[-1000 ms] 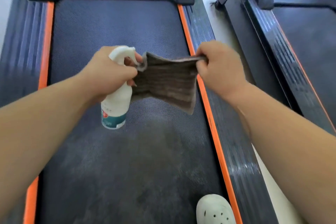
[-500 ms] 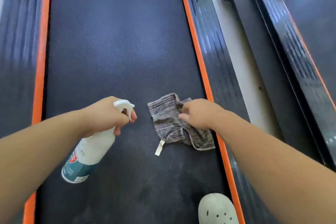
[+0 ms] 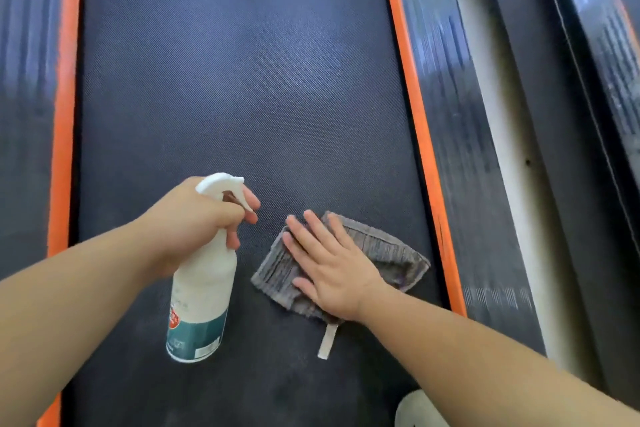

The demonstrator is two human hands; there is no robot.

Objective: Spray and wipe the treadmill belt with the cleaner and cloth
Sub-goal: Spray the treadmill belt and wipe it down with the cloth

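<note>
On the dark treadmill belt (image 3: 242,80), toward its right side, a grey striped cloth (image 3: 388,250) lies crumpled. Its right corner is close to the orange strip (image 3: 415,121) that borders the belt. The right grip (image 3: 332,267) — a bare hand — rests palm down on the cloth's left half, released, with fingers (image 3: 304,236) straight and spread, their tips at the cloth's far left edge. A pale tag (image 3: 327,340) sticks out from the cloth's near edge, just below the wrist, and lies on the belt.

Just left of the cloth, the left grip (image 3: 190,218) is clenched round the neck of a white spray bottle (image 3: 201,288), with a finger on the trigger (image 3: 246,204). The nozzle points away from the person, and a teal label with a red mark wraps the bottle's lower part. Whether its base touches the belt cannot be told.

A second orange strip (image 3: 64,114) runs along the belt's left edge, with dark ribbed side rails (image 3: 460,135) outside both. Beyond the right rail lies a band of pale floor (image 3: 485,114) — then another dark machine (image 3: 571,114). A white shoe (image 3: 415,409) shows at the bottom edge.
</note>
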